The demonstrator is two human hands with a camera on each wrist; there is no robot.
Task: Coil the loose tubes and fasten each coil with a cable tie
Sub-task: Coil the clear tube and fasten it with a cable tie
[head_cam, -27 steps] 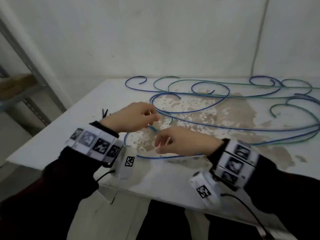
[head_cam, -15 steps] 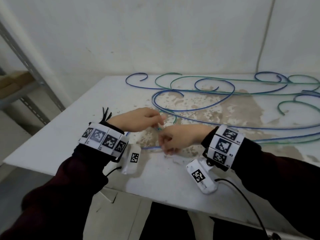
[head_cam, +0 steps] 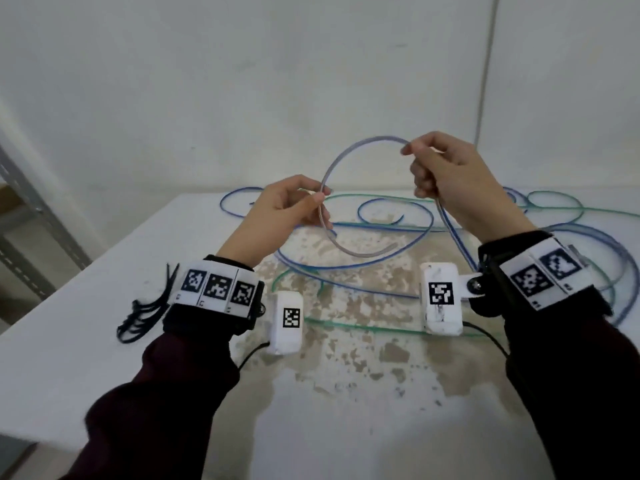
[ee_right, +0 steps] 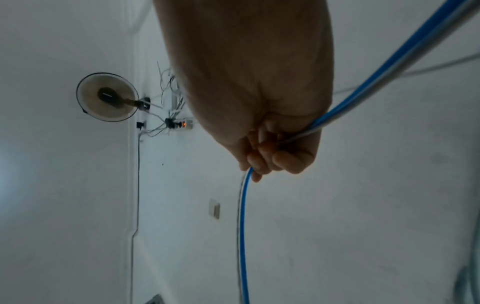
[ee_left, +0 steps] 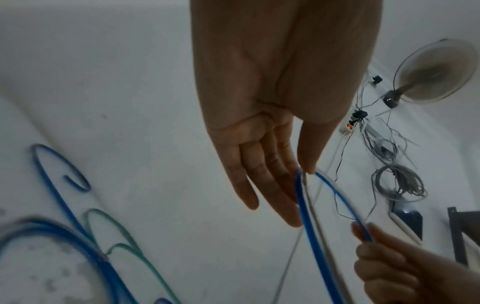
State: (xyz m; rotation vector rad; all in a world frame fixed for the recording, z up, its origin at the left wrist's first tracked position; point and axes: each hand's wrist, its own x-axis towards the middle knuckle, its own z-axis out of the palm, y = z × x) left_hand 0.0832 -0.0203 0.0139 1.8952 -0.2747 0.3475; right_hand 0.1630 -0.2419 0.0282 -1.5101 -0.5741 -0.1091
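A blue tube curves up in an arc above the white table, held between both hands. My left hand pinches it between thumb and fingers near its free end, which curls down and right below the hand; the left wrist view shows that pinch on the blue tube. My right hand, higher and to the right, has its fingers curled round the tube, seen close in the right wrist view with the tube running out both sides. Black cable ties lie by my left wrist.
More loose blue tubes and green tubes sprawl over the table's far half and right side. A metal shelf rack stands left of the table. The wall is close behind. A fan and cables hang on a wall.
Both hands have risen from the tabletop, lifting the blue tube's end into a raised arc. The right hand went up and to the right, away from the left.
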